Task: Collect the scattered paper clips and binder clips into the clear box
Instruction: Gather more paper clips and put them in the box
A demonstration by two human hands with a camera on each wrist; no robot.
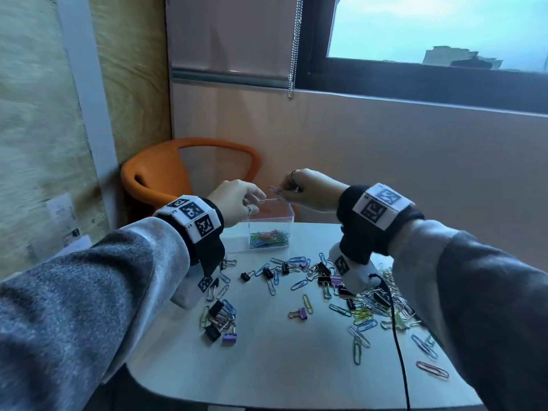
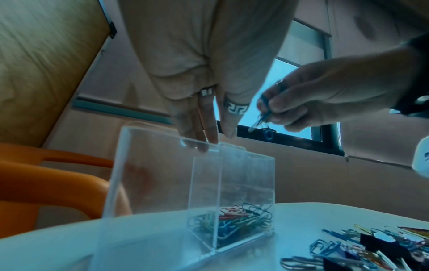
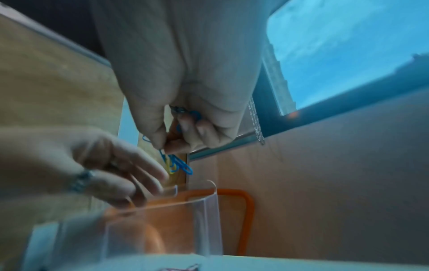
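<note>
The clear box [image 1: 284, 221] stands at the far edge of the white table [image 1: 267, 366], with coloured paper clips [image 1: 268, 239] heaped in its right compartment [image 2: 243, 218]. My left hand [image 1: 255, 197] pinches the box's top edge with its fingertips [image 2: 210, 135]. Just above the open box, my right hand [image 1: 284, 192] pinches a small bunch of blue and yellow paper clips [image 3: 178, 163], which dangle from its fingertips [image 2: 260, 121]. Many more paper clips [image 1: 367, 315] and black and purple binder clips [image 1: 219, 321] lie scattered on the table.
An orange chair [image 1: 166, 173] stands behind the table, close to the box. A black cable [image 1: 397, 345] runs across the table's right side. A wall and a window [image 1: 430, 28] lie beyond.
</note>
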